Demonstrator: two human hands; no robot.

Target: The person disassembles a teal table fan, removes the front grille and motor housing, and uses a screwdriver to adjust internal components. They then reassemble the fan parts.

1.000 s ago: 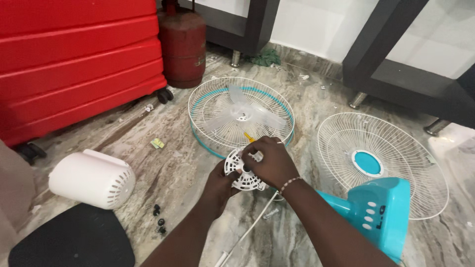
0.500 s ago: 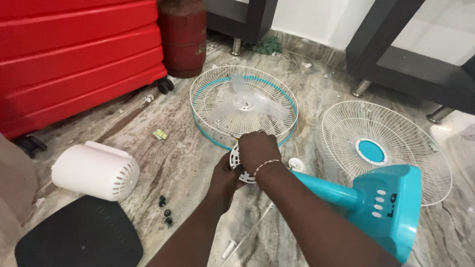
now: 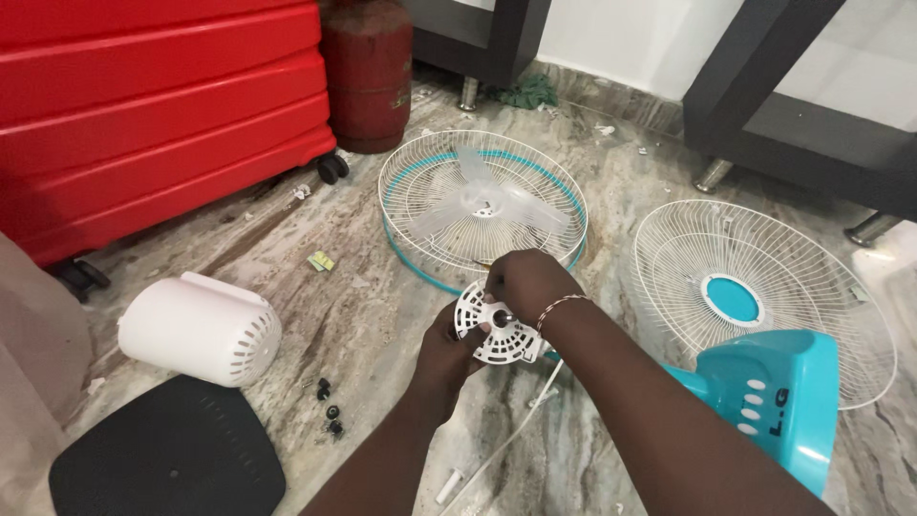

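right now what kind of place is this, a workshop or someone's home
Most likely a room in a home, not a workshop. The work is done on a marble-patterned floor, with a red suitcase and a red gas cylinder against the wall, and dark furniture legs behind the taken-apart fan guards.

Red suitcase [image 3: 143, 115], perhaps gas cylinder [image 3: 368, 72].

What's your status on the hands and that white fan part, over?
Both hands on white slotted disc: left hand grips from below, right hand at its centre. Disc held above floor, near fan cage with blades. Nothing blocking.
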